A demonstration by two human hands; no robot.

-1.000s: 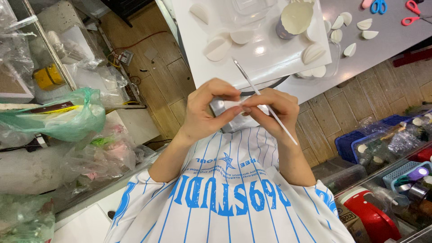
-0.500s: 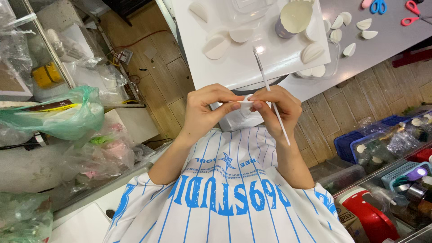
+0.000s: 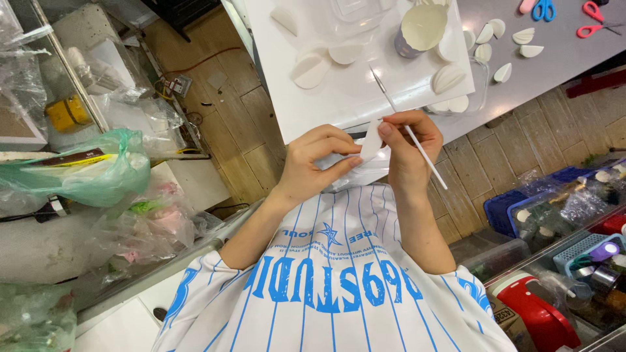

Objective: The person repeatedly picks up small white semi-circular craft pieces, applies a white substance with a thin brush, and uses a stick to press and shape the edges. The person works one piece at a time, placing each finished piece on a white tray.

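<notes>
While in hands (image 3: pixel 365 153): petals (image 3: pixel 313 68) nr tub (image 3: pixel 420 29).

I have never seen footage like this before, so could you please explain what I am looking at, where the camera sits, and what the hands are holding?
There is no machine here: a person works with two bare hands, filmed by one camera worn on the head and looking down, so the picture looks upside down. The left hand pinches a small white petal-shaped piece. The right hand touches the same piece and has a thin white stick tool in its grip. In front is a white table with more white petal pieces, a clear tub, a round container, and blue scissors and red scissors. Bags and bins stand on the wooden floor around.
</notes>
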